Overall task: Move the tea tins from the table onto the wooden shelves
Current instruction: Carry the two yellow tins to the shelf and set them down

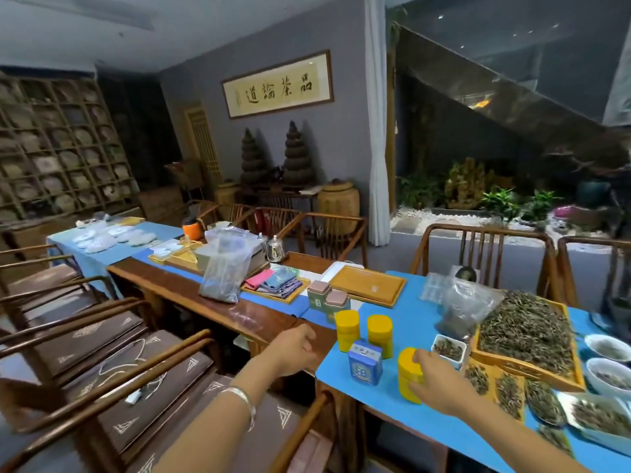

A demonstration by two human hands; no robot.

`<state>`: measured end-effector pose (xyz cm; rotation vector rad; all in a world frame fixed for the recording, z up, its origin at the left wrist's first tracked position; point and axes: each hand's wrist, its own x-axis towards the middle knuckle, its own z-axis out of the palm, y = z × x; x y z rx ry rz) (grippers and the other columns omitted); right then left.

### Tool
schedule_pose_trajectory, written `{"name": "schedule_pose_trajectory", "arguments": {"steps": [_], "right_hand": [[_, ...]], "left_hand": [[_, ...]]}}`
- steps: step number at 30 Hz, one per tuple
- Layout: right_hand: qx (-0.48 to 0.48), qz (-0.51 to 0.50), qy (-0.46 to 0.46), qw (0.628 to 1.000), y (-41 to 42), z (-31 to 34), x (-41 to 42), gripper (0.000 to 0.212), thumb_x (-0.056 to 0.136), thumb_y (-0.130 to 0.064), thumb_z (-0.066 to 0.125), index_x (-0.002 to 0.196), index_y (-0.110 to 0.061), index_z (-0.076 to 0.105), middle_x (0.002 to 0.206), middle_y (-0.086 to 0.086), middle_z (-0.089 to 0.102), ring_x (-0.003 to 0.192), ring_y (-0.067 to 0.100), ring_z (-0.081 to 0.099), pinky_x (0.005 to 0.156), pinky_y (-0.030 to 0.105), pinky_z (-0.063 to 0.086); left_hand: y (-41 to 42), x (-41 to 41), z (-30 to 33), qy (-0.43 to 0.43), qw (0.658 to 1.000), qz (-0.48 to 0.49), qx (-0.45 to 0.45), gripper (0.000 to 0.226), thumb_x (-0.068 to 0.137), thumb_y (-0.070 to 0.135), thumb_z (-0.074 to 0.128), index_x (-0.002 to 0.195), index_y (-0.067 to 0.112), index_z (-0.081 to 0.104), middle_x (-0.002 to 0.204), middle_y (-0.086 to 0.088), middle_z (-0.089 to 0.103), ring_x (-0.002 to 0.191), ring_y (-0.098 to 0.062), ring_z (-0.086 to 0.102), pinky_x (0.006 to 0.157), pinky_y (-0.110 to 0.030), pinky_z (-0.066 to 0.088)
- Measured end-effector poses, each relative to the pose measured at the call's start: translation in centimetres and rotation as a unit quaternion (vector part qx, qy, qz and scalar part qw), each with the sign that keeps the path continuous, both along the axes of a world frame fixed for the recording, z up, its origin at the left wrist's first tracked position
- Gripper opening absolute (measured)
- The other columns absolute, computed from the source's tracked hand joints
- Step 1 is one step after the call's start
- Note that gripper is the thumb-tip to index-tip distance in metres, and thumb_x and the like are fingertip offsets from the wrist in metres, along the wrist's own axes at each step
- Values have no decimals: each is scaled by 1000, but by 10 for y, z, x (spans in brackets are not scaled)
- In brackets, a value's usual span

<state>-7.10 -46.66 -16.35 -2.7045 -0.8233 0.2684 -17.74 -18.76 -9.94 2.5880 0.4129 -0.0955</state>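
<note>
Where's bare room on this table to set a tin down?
Free: blue cloth between the empty wooden tray and yellow round tins; also bare wood left of the clear tea bag. Crowded: loose-leaf tray and bowls, right.

**Around the tabletop: what I see besides the job**

From my feed, a wooden tray of loose tea leaves sits at the right, with white bowls of leaves just beside it. Farther back lies an empty bamboo tray, and left of it a tray of folded cloths beside a clear plastic bag. A metal teapot stands behind. A framed calligraphy scroll hangs on the grey wall.
</note>
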Motion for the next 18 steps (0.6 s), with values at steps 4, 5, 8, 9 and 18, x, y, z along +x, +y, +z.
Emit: {"name": "schedule_pose_trajectory", "arguments": {"steps": [4, 5, 8, 9, 18], "right_hand": [[-17, -20, 10, 1000, 17, -18, 60, 53, 89, -44, 56, 129, -13, 38, 126, 11, 48, 115, 28, 51, 83, 34, 41], [-21, -27, 15, 999, 19, -21, 69, 55, 89, -46, 57, 128, -12, 39, 125, 12, 48, 113, 28, 51, 83, 35, 42], [-27, -51, 48, 997, 25, -42, 96, 61, 84, -50, 61, 126, -11, 39, 124, 13, 46, 111, 30, 52, 86, 38, 45], [-30, -58, 55, 996, 26, -51, 103, 65, 82, -52, 63, 126, -11, 39, 125, 13, 46, 113, 31, 51, 88, 39, 45], [-21, -129, 104, 986, 31, -129, 158, 111, 63, -54, 79, 145, -8, 20, 141, 16, 34, 131, 34, 36, 102, 39, 38]], "left_hand": [[34, 68, -15, 7, 1000, 13, -16, 50, 80, 28, 70, 125, 18, 51, 105, 2, 59, 98, -18, 60, 80, -27, 48], [39, 79, -21, 11, 1000, 15, -24, 50, 80, 28, 70, 125, 18, 51, 105, 2, 59, 98, -18, 60, 81, -28, 49], [53, 113, -51, 47, 998, 4, -30, 50, 81, 27, 69, 126, 17, 50, 103, 3, 58, 98, -19, 60, 85, -33, 51], [58, 125, -62, 59, 998, 1, -33, 50, 81, 27, 69, 126, 17, 50, 103, 3, 58, 97, -19, 60, 86, -35, 52], [97, 225, -168, 92, 992, -29, -79, 62, 83, 24, 70, 136, 12, 41, 126, -9, 58, 103, -21, 57, 78, -25, 40]]}}
